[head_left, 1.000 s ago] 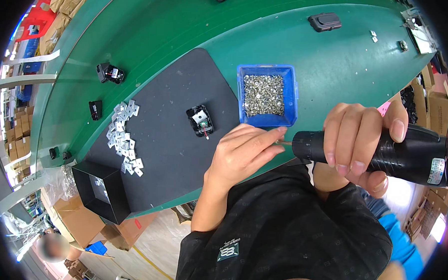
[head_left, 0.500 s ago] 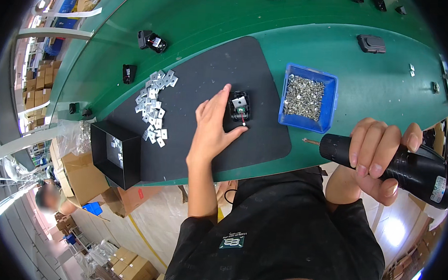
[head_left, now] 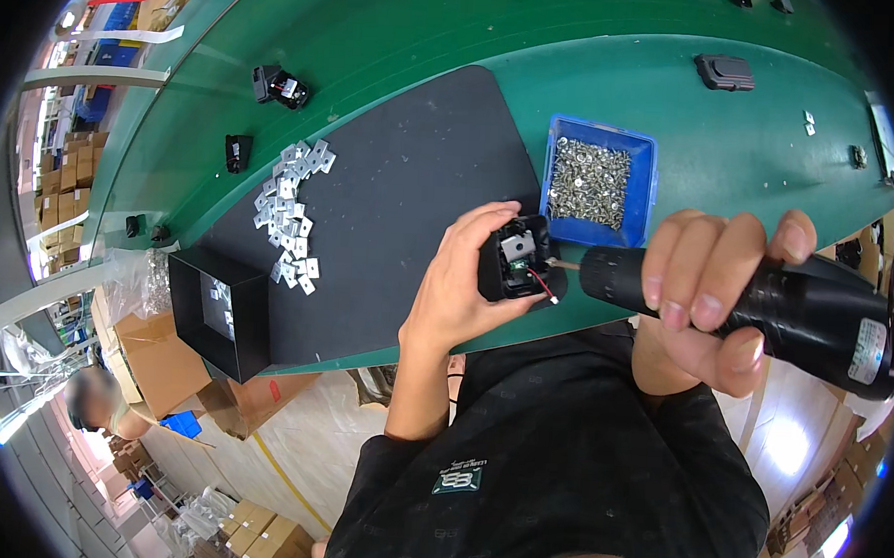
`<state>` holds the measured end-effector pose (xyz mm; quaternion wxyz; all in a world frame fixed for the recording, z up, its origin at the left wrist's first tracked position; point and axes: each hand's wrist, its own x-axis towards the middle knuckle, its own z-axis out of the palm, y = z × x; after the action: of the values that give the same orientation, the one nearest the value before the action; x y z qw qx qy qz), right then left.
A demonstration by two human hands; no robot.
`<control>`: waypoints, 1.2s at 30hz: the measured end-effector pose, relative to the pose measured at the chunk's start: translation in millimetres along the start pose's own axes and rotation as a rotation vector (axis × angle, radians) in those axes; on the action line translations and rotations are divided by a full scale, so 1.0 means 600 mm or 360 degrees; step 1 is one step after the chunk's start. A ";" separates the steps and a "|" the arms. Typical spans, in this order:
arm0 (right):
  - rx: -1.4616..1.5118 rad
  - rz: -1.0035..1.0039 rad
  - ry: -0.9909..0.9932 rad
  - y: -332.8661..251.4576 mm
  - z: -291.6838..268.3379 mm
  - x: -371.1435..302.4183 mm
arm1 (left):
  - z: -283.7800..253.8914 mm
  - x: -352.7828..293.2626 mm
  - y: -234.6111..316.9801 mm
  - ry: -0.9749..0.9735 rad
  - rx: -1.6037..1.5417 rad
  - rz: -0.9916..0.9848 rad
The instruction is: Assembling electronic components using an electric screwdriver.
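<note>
My left hand [head_left: 460, 280] grips a small black plastic housing [head_left: 488, 271] by its sides, lifted off the black mat. Inside it sit a silver metal plate [head_left: 517, 246] and a bit of green circuit board, and a red and black wire pair ends in a white connector [head_left: 552, 299]. My right hand [head_left: 711, 291] is wrapped round a black electric screwdriver [head_left: 814, 320] lying nearly level. The driver's bit [head_left: 563, 265] points left and reaches the housing's right side; whether it touches a screw is too small to tell.
A blue bin of screws [head_left: 654, 178] stands just beyond the driver. Loose silver plates [head_left: 288, 212] lie on the black mat's [head_left: 402, 157] left part, beside an open black box [head_left: 251, 315]. More black housings [head_left: 281, 87] rest on the green bench, and one [head_left: 723, 73] lies far right.
My left hand has picked the housing up off the mat and brought it right and nearer to me. The screwdriver has moved left, so its bit now meets the housing.
</note>
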<state>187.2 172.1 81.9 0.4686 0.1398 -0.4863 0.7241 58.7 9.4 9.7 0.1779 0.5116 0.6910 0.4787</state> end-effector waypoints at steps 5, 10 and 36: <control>-0.0070 0.0072 -0.0098 0.008 -0.006 -0.004 | 0.008 0.006 0.018 -0.0063 0.0037 0.0110; -0.0076 0.0095 -0.0140 0.009 -0.008 -0.005 | 0.005 0.008 0.023 -0.0068 0.0010 0.0135; 0.0291 -0.0124 0.0095 -0.043 -0.031 0.029 | -0.019 0.023 0.013 -0.0167 0.0141 -0.0069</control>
<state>203.9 199.0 99.0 0.4960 0.1792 -0.3984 0.7504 48.8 16.2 25.3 0.2014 0.5282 0.7122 0.4162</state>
